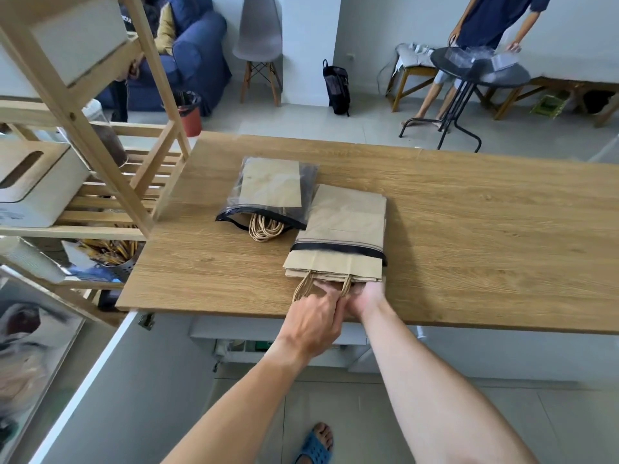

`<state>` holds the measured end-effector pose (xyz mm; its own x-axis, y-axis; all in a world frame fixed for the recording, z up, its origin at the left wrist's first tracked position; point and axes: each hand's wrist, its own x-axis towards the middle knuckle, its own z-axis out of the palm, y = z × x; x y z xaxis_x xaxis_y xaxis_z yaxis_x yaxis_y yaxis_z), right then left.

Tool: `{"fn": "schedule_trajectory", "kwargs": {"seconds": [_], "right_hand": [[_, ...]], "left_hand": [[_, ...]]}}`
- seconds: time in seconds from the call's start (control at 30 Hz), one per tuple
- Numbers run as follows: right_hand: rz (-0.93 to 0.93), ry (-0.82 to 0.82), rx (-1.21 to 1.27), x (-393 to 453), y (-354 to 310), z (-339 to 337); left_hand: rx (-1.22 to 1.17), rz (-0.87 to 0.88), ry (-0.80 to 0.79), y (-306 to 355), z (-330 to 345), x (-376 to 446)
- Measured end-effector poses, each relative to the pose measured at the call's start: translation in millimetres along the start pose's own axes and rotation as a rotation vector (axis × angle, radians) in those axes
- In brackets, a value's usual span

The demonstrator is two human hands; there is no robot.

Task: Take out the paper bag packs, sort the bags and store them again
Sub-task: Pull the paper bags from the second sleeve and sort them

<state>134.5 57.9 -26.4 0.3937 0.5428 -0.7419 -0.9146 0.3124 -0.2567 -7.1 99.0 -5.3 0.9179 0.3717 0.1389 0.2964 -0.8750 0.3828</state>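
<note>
Lying flat on the wood-grain table [469, 229], creased kraft paper bags [335, 267] protrude from a clear, black-edged pouch [345, 222]; left hand [315, 321] and right hand [365, 298] pinch their twisted-cord handles [303, 288] at the near edge.

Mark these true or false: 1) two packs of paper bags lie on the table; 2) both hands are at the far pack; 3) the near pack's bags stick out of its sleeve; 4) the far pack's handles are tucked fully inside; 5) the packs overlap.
1) True: a near pack and a far pack lie on the table.
2) False: the left hand and right hand are at the near pack's handles.
3) True.
4) False: its rope handles poke out of the opening.
5) True: the near pack covers the far pack's right edge.
</note>
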Motion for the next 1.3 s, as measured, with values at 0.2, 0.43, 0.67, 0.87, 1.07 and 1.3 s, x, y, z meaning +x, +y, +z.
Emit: {"fn": "schedule_trajectory", "kwargs": {"seconds": [0.2,0.43,0.67,0.87,1.07,1.3], "right_hand": [[-0.038,0.106,-0.373,-21,-30,-12],[-0.034,0.159,-0.773,-36,-38,-14],[-0.119,0.137,-0.722,-37,-19,-15],[-0.195,0.107,-0.625,-38,-5,-40],[-0.231,0.171,-0.729,-31,-18,-35],[-0.163,0.244,-1.014,29,-36,-53]], "left_hand": [[0.034,-0.042,-0.11,-2,0,-6],[0.047,0.092,-0.051,-1,-2,-37],[-0.033,0.117,0.074,-3,-8,-62],[-0.038,0.092,0.163,17,-17,-63],[-0.05,0.283,0.02,-1,-10,-87],[0.031,0.126,-0.108,3,-9,-53]]}}
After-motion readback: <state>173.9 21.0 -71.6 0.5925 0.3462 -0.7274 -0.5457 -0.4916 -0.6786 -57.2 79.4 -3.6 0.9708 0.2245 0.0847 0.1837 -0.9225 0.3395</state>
